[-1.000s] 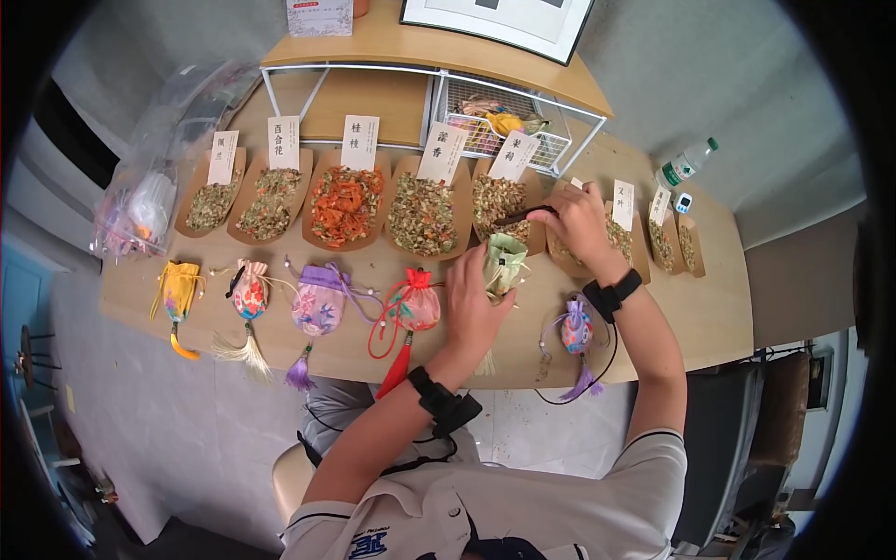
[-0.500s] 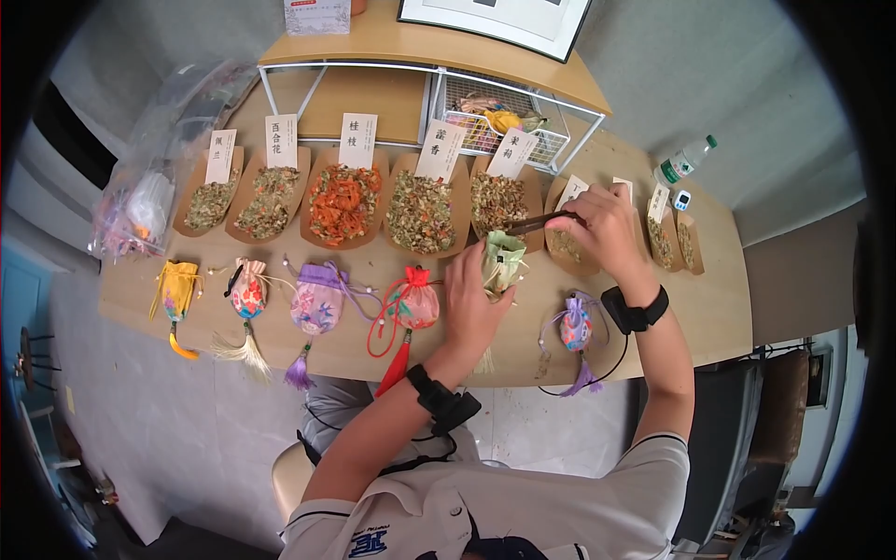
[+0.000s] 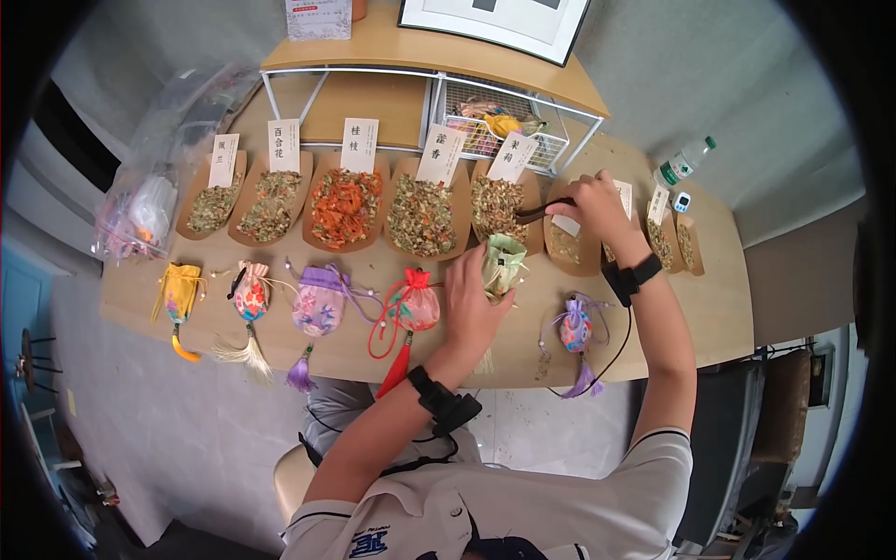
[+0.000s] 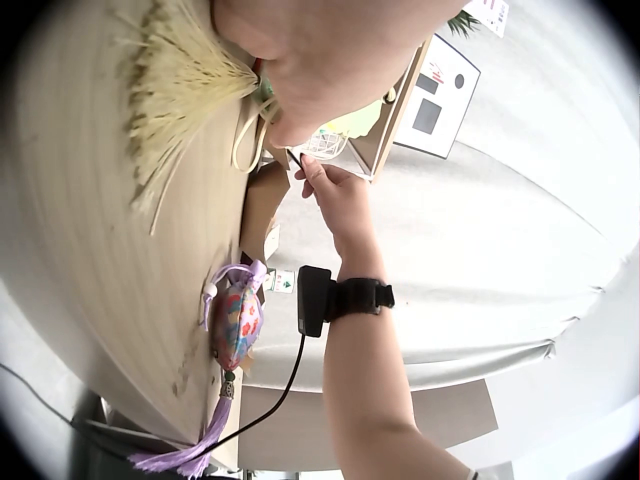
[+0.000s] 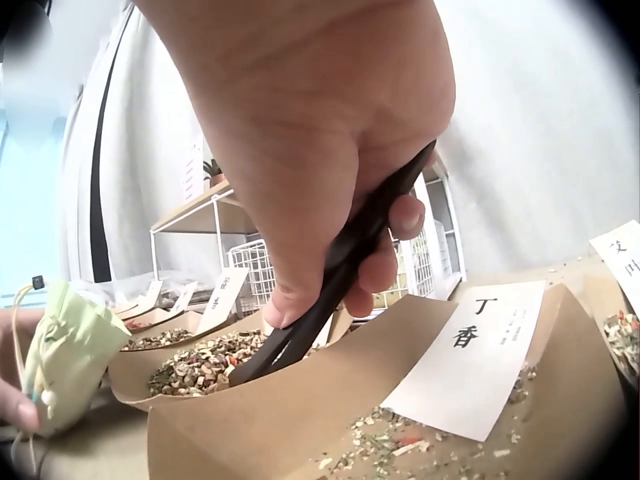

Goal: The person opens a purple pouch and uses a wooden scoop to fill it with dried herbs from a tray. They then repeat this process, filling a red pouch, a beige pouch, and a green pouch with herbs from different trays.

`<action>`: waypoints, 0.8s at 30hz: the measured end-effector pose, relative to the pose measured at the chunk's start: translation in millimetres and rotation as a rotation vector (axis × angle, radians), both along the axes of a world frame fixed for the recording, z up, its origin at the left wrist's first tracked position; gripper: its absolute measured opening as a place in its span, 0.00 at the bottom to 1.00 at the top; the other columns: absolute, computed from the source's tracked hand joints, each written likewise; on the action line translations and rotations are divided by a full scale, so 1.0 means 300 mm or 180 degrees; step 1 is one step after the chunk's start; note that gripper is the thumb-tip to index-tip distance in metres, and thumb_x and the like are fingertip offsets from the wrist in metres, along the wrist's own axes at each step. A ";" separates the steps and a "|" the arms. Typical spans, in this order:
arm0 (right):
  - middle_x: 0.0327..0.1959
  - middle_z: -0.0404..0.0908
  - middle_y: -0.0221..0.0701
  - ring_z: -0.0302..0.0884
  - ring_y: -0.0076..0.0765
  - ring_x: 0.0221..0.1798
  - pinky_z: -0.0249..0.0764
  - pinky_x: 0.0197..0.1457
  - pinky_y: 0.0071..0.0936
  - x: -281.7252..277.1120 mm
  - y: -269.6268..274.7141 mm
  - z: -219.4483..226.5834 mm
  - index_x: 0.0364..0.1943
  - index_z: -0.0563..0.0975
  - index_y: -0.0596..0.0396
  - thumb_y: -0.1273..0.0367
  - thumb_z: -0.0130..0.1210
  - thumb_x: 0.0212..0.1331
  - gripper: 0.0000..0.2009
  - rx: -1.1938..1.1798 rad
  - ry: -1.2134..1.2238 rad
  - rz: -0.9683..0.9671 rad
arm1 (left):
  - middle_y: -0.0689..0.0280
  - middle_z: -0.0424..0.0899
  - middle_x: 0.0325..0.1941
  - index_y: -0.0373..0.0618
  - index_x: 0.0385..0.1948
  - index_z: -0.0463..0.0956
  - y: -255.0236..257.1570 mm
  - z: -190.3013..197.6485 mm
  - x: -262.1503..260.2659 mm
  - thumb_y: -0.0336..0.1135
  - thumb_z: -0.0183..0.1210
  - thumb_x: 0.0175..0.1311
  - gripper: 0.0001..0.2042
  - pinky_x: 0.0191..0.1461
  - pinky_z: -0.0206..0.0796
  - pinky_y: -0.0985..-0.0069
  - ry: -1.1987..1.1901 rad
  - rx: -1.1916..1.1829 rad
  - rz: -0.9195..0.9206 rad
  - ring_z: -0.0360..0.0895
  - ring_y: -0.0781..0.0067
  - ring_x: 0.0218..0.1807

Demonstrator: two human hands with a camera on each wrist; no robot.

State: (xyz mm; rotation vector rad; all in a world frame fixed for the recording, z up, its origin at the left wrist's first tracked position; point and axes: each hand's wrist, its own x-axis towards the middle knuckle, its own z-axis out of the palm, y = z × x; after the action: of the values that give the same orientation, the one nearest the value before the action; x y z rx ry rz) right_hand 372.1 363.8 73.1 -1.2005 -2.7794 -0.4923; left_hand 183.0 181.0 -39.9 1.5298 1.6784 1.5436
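Observation:
My left hand [image 3: 471, 294] grips a small light green drawstring pouch [image 3: 504, 269] near the front of the table, its mouth open and facing up. In the left wrist view a cream tassel [image 4: 185, 100] hangs below that hand. My right hand [image 3: 602, 210] holds dark tongs [image 5: 345, 265] between thumb and fingers. Their tips reach down to the dried herbs [image 5: 205, 365] in a brown paper tray [image 3: 533, 191], just behind the pouch. Beside it, under my right hand, another paper tray [image 5: 270, 425] holds a thin scatter of herbs and a white label card [image 5: 470, 350].
More labelled trays run along the table, one with orange-red flakes [image 3: 343, 205]. In front lie several finished-looking pouches, including a purple one [image 3: 319, 299] and a red one [image 3: 415, 303]. A shelf [image 3: 373, 51] with a wire basket stands behind; a bottle [image 3: 686, 161] is at right.
The tongs passed over the green pouch's mouth half a second ago. Now my right hand has drawn them back to the herb tray behind it. The left hand stays with the pouch.

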 end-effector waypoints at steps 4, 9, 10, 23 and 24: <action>0.29 0.84 0.34 0.78 0.43 0.36 0.65 0.51 0.35 -0.046 -0.041 0.011 0.31 0.87 0.50 0.44 0.64 0.55 0.22 -0.0309 0.0119 0.0005 | 0.53 0.74 0.62 0.42 0.67 0.66 0.000 -0.002 0.000 0.32 0.77 0.45 0.42 0.69 0.63 0.54 0.0024 -0.0002 -0.0004 0.69 0.45 0.64; 0.28 0.84 0.34 0.80 0.42 0.36 0.65 0.51 0.36 -0.071 -0.034 -0.027 0.30 0.88 0.49 0.44 0.64 0.55 0.22 -0.0361 0.0213 0.0101 | 0.53 0.74 0.62 0.42 0.66 0.66 0.002 -0.003 0.002 0.32 0.77 0.44 0.42 0.68 0.63 0.54 0.0026 -0.0006 0.0009 0.69 0.45 0.63; 0.27 0.84 0.34 0.80 0.42 0.35 0.65 0.50 0.36 -0.070 -0.027 -0.042 0.29 0.88 0.48 0.44 0.64 0.55 0.22 -0.0328 0.0239 0.0144 | 0.53 0.74 0.62 0.42 0.66 0.66 0.003 -0.004 0.002 0.32 0.77 0.44 0.42 0.69 0.63 0.54 0.0033 -0.0003 0.0011 0.69 0.45 0.63; 0.26 0.83 0.29 0.79 0.37 0.31 0.63 0.45 0.35 -0.064 -0.091 -0.086 0.28 0.86 0.48 0.46 0.65 0.54 0.20 0.0216 0.0570 0.0258 | 0.53 0.73 0.64 0.43 0.68 0.66 -0.005 0.015 -0.004 0.30 0.76 0.47 0.41 0.70 0.62 0.54 -0.0086 -0.0108 -0.0080 0.68 0.44 0.66; 0.26 0.83 0.29 0.79 0.37 0.31 0.63 0.45 0.35 -0.064 -0.098 -0.078 0.28 0.86 0.48 0.46 0.65 0.54 0.20 0.0179 0.0660 0.0239 | 0.53 0.73 0.64 0.43 0.68 0.66 -0.005 0.013 -0.003 0.30 0.76 0.47 0.41 0.70 0.62 0.54 -0.0082 -0.0096 -0.0075 0.68 0.44 0.65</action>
State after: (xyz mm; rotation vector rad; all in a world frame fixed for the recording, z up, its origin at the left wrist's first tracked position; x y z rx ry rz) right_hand 353.0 334.5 49.7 -1.0651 -2.6063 -0.4113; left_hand 182.0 179.5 -36.2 1.5028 1.6561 1.5131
